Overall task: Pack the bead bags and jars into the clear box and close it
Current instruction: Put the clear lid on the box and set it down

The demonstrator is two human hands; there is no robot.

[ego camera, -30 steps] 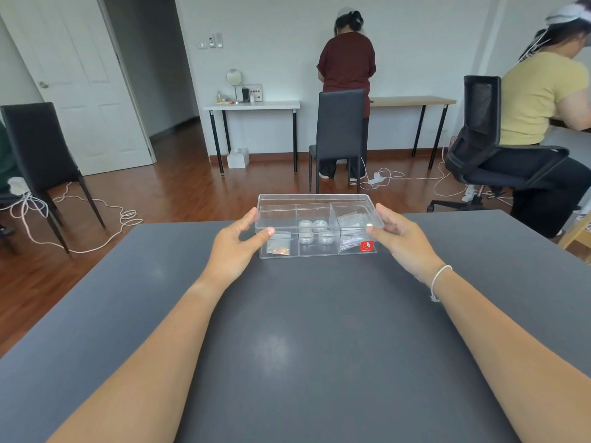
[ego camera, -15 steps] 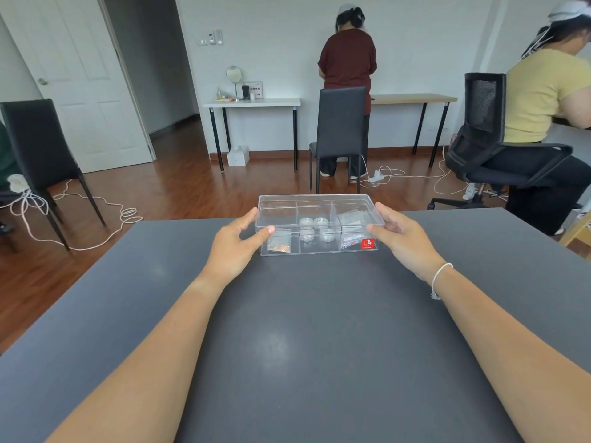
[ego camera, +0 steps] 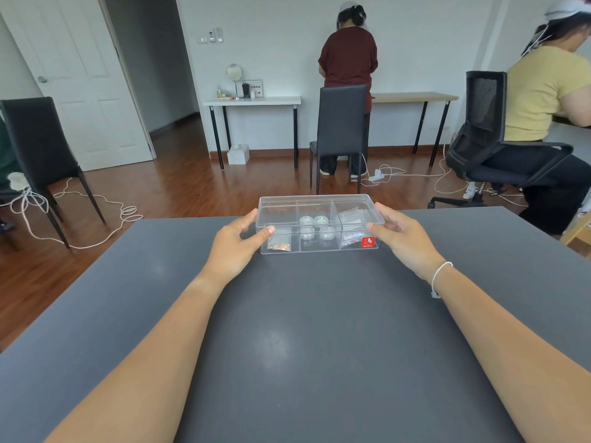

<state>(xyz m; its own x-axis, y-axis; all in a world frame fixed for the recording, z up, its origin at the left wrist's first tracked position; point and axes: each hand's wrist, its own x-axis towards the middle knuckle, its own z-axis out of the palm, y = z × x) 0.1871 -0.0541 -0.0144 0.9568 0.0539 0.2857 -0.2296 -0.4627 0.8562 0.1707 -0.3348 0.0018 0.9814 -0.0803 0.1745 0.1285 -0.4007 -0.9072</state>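
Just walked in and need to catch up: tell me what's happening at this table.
A person is finishing packing a clear box on the grey table. The left hand and right hand hold its two ends, thumbs on the lid. Inside, four small jars sit in the middle compartment and bead bags in the side ones. The lid looks on.

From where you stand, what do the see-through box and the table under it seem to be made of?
The clear box looks like hard glossy plastic: you see the jars and bags through its walls and lid. The table looks like a smooth dark grey laminate with a soft sheen, judging by the dull light patch; its core is hidden.
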